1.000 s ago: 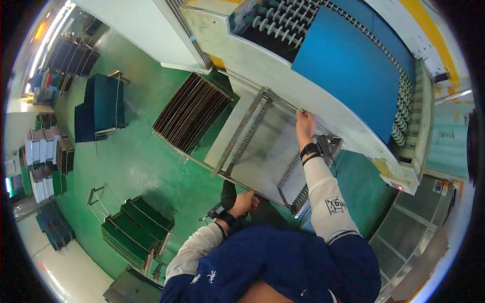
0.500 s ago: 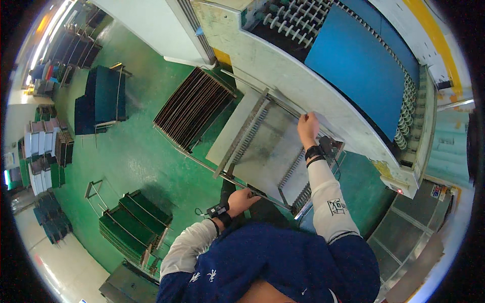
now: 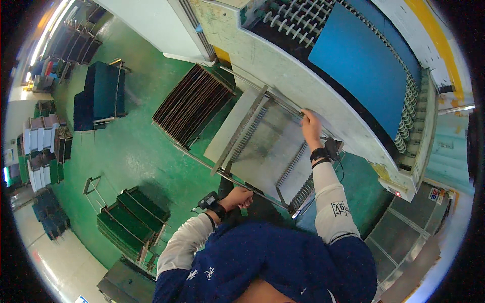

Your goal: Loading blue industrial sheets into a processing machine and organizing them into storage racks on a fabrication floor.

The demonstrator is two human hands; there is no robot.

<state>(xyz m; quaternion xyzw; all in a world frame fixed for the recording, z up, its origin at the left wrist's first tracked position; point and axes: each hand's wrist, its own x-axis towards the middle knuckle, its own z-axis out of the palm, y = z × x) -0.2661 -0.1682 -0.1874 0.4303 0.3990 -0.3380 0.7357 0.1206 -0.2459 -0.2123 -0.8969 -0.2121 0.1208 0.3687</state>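
In front of me stands a metal rack (image 3: pixel 263 103) with spring-like slotted rows, and no boards show in its slots. My right hand (image 3: pixel 310 127) reaches to the rack's far rail, its fingers closed around or against the bar at the right. Just on my side of the near rail is my left hand (image 3: pixel 237 198), with its fingers loosely curled; whether anything is in them is hidden. Both wrists carry black strapped devices. Beyond the rack, a blue panel (image 3: pixel 361 70) lies on the rollers (image 3: pixel 293 25) of a pale machine.
A rack packed with brown-edged boards (image 3: pixel 192 106) stands left of the metal rack. Dark green boards (image 3: pixel 134 219) sit in a frame at lower left, and dark blue boards (image 3: pixel 101 96) farther back. The machine's side wall (image 3: pixel 283 60) borders the far side; a grey metal cabinet (image 3: pixel 404 237) stands right.
My left hand has come off the near rail, back toward my body, its fingers curling. My right hand shifts slightly along the far rail. The blue panel has slid slightly right.
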